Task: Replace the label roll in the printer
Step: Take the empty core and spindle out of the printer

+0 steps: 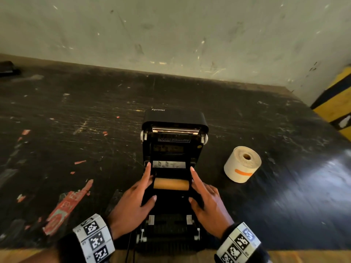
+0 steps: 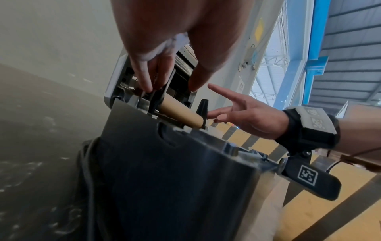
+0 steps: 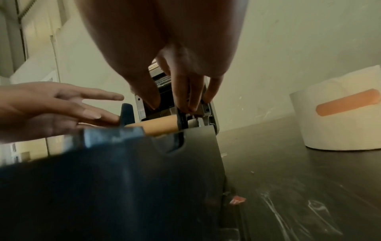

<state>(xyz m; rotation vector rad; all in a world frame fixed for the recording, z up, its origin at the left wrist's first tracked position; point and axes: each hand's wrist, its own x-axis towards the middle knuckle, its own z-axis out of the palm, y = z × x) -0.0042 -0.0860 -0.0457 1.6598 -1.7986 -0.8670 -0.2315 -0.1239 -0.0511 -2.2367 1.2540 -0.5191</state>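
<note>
The black printer [image 1: 173, 118] stands open on the table, lid tipped back. An empty brown cardboard core [image 1: 171, 184] sits across its bay between two black roll guides. My left hand [image 1: 146, 185] rests on the left guide [image 2: 158, 96], fingers straight, thumb on the inner side. My right hand [image 1: 195, 185] mirrors it on the right guide [image 3: 181, 119], with fingertips [image 3: 189, 106] touching the guide's top. Both hands flank the core [image 2: 181, 114] without holding it. A full white label roll [image 1: 242, 164] with an orange tape strip stands on end to the printer's right.
The dark scratched table [image 1: 76, 130] carries red label scraps [image 1: 66, 205] at the left front. A scuffed wall runs behind. A yellow-and-black striped post [image 1: 338, 103] stands at the far right. A cable [image 1: 129, 249] leaves the printer's front over the table edge.
</note>
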